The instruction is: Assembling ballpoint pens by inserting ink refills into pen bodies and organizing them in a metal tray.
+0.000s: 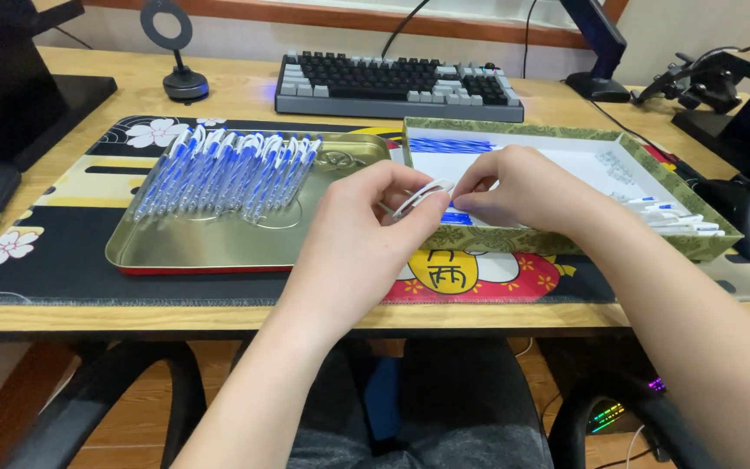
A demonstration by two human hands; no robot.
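Two hands meet over the desk edge: the left hand (366,217) and right hand (514,187) both pinch a slim white plastic pen barrel (421,196) between fingertips. It looks light, stiff and smooth, best gripped near each end. Left of the hands, a gold metal tray (219,252) holds blue-and-white pens (227,169); behind the right hand sits a green cardboard box (566,239).

A wooden desk (245,100) stands on wood flooring (132,434), with a black chair (106,391) below.
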